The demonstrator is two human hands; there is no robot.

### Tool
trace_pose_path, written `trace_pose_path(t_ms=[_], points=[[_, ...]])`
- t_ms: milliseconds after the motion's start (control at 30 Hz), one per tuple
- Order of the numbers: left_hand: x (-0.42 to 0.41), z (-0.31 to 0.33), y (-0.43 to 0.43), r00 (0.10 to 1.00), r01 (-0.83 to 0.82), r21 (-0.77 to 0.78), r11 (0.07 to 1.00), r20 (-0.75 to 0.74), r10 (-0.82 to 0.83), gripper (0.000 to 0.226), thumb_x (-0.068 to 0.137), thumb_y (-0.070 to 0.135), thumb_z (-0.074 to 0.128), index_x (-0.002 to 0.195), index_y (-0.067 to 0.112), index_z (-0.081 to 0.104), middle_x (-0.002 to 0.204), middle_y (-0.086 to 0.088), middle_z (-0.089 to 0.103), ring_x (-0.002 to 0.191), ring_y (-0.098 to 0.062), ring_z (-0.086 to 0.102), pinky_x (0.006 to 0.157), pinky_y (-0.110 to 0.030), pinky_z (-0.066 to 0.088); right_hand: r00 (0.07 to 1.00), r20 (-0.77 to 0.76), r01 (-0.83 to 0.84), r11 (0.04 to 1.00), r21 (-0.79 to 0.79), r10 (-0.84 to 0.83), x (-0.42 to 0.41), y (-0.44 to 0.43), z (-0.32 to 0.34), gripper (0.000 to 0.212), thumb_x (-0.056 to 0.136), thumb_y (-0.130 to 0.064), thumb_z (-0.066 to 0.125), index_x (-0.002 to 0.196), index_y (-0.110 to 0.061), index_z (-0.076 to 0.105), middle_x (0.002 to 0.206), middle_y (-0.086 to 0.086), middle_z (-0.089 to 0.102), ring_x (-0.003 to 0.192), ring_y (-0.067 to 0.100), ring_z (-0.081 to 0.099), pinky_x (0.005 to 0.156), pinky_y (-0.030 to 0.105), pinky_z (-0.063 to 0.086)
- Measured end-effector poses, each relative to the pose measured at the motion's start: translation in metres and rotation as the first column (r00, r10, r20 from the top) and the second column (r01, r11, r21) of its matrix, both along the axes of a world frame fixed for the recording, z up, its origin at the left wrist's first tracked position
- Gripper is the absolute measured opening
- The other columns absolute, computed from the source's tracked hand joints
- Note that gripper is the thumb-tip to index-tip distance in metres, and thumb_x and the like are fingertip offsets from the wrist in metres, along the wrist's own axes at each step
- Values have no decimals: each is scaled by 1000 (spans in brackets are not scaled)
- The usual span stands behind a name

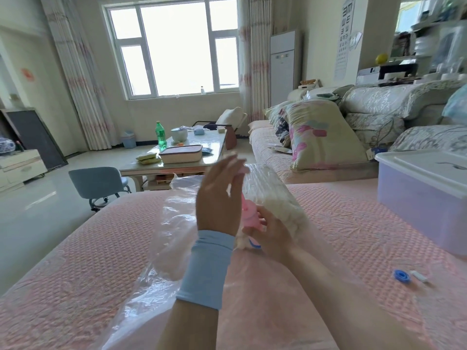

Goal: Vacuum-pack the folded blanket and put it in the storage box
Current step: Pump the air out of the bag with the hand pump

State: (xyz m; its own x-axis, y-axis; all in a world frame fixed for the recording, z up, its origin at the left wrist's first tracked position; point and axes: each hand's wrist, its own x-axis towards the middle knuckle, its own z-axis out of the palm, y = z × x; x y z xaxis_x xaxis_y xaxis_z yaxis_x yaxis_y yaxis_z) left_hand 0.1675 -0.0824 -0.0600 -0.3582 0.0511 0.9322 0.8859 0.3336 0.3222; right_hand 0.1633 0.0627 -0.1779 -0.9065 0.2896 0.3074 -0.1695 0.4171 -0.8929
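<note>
Item: folded blanket (pixel 275 198) in clear vacuum bag (pixel 177 223), just beyond the right hand (pixel 273 233), whose fingers curl round the base of a pink pump (pixel 250 218); left hand (pixel 219 195) raised above, blurred, its grip not discernible; lidded storage box (pixel 424 198) well right of both. Risk: the pump tilting off its seat under those fingers would let air back in, the blue cap (pixel 402 276) lying far to their right. Legible: only the E rows of a wall eye chart (pixel 346 18).

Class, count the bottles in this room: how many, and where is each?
2. A green bottle stands on the coffee table; a small pale bottle stands on the windowsill. The blurred shelves at right may hide more.
</note>
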Motion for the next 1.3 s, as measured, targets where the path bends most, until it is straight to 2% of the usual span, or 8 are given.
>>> trace_pose_path(t_ms=[133, 300, 467, 667, 833, 933, 1167, 1300], points=[[-12, -44, 7, 879, 262, -285, 922, 464, -106, 36, 94, 12, 60, 127, 26, 63, 139, 4, 52, 122, -11, 52, 102, -12, 36, 999, -13, -32, 999, -38, 32, 5, 3, 4, 45, 64, -50, 67, 109, -47, 61, 97, -16, 73, 87, 1, 68, 77, 26, 57], [-18, -47, 16, 680, 459, -129, 879, 688, -254, 66, 85, 13, 67, 132, 53, 45, 133, 12, 48, 122, -12, 50, 102, -30, 45, 998, -49, -37, 996, -79, 33, 15, 6, 11, 42, 73, -40, 72, 112, -50, 64, 96, -18, 74, 89, -1, 70, 71, 11, 49], [-13, -49, 23, 467, 612, 82, 787, 765, -443, 87, 80, 1, 63, 140, 52, 27, 125, 7, 49, 107, -10, 59, 87, -21, 52, 986, -105, -154, 950, -273, 130, 27, 14, 29, 51, 80, -13, 57, 130, -5, 56, 116, 17, 68, 108, 26, 65, 88, 36, 52], [-13, -59, 36, 772, 333, -176, 926, 615, -161, 98, 89, 12, 64, 145, 54, -5, 116, -7, 63, 96, -27, 65, 84, -41, 54, 957, -283, 148, 942, 301, -60, 54, 19, 63, 54, 81, -28, 62, 135, -30, 55, 117, -6, 55, 95, 9, 57, 76, 19, 46], [-19, -72, 48, 595, 408, 28, 913, 750, -289, 80, 68, 32, 75, 134, 53, 37, 101, 6, 71, 94, -18, 68, 86, -33, 53, 931, -320, 344, 726, 596, -179, 61, 18, 68, 23, 91, -36, 67, 110, -22, 69, 104, -4, 61, 87, 18, 62, 71, 32, 51], [-18, -74, 55, 664, 384, -52, 922, 709, -237, 38, 58, 45, 70, 95, 48, 63, 86, 24, 68, 82, 4, 62, 70, -6, 45, 937, -297, 340, 685, 644, -185, 67, 20, 78, 17, 97, -29, 59, 104, -18, 70, 99, 1, 58, 89, 25, 62, 73, 35, 48], [-27, -76, 56, 649, 423, -57, 904, 716, -259, 46, 63, 19, 86, 101, 38, 68, 98, 18, 70, 90, 7, 60, 73, 2, 37, 579, -812, 623, 681, 385, -70, 86, 34, 147, 26, 93, -3, 45, 110, -15, 60, 103, -3, 56, 95, 21, 53, 84, 27, 41], [-29, -77, 57, 630, 434, -63, 899, 734, -253, 49, 63, 17, 86, 98, 44, 67, 98, 14, 70, 84, 11, 59, 63, 0, 41, 753, -651, 510, 707, 490, -92, 76, 31, 106, 39, 91, -2, 40, 120, -11, 64, 114, 4, 60, 104, 24, 53, 93, 26, 42]])
